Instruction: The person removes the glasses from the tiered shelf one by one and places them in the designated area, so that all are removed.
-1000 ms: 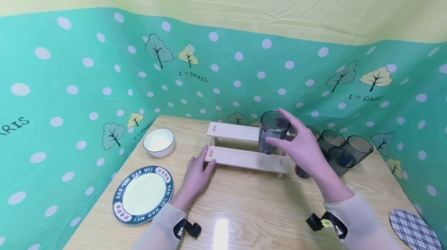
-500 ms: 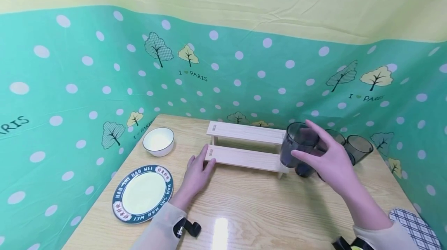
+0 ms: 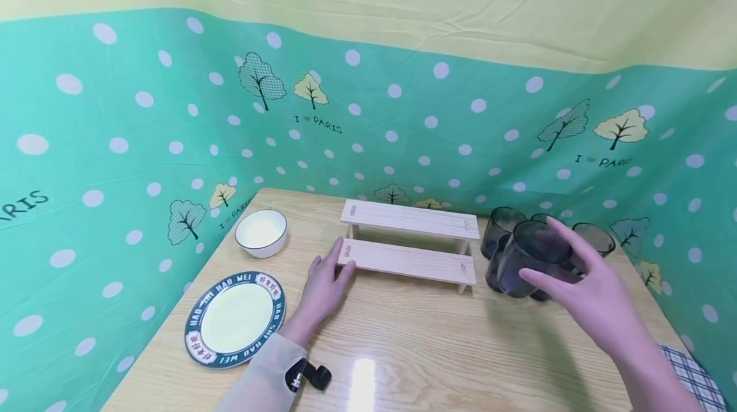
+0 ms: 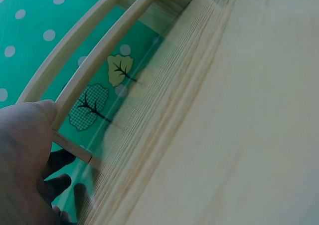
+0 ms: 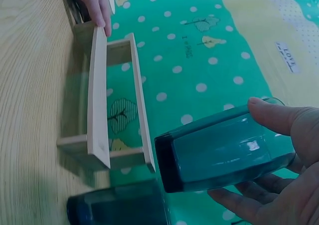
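A pale wooden table (image 3: 414,341) stands against green polka-dot, tree-printed walls (image 3: 144,143).

1. Table (image 3: 403,341): light wood grain, with green dotted cloth behind it on three sides.
2. Two-step wooden rack (image 3: 410,242) stands near the table's far middle; its lower step faces me.
3. White bowl (image 3: 261,233) at far left, well apart from the rack.
4. Plate (image 3: 236,319) with a dark lettered rim lies at near left, in front of the bowl.
5. Cluster of dark tumblers (image 3: 593,237) stands just right of the rack.
6. Plaid coaster (image 3: 693,380) lies at the near right edge.
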A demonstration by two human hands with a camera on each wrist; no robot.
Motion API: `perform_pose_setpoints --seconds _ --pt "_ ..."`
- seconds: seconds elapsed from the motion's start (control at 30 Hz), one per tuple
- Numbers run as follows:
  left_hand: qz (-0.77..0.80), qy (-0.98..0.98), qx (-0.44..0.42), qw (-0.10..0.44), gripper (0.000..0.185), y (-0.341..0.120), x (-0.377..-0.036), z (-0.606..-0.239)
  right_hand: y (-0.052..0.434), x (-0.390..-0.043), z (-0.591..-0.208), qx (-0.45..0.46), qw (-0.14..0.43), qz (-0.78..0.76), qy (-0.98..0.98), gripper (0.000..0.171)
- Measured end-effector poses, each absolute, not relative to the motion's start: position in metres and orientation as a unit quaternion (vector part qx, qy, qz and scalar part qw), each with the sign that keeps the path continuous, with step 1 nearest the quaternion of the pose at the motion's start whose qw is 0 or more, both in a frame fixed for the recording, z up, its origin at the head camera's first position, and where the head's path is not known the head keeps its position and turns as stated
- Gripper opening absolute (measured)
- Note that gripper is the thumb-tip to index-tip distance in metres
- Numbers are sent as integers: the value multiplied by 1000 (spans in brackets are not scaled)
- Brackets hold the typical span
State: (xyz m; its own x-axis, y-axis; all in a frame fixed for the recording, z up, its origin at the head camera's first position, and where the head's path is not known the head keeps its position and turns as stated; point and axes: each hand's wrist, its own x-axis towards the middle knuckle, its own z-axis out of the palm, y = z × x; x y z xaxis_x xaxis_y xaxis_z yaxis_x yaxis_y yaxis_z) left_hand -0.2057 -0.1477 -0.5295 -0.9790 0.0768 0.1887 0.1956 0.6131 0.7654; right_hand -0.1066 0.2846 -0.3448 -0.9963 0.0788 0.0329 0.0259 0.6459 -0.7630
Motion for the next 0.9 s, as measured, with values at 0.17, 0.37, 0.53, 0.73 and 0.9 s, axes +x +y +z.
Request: perform_pose_setpoints --seconds 0.17,0.37,0.53,0.73,0.9 --pt "-434 -895 -76 65 74 -147 -206 -529 299 -98 -346 -56 22 417 -907 106" --pt "-433 -896 -77 67 74 -148 -206 -529 317 -90 -347 -90 25 404 -910 105" --pt "-432 -896 -76 68 74 -147 -206 -529 330 -86 -349 -110 36 398 -910 106" --pt "-432 -896 -76 67 74 -148 -206 -529 350 -83 -355 -145 41 391 -908 108" --pt "-431 -897 -76 66 74 -148 -206 -530 360 -81 -362 -153 57 393 -905 110"
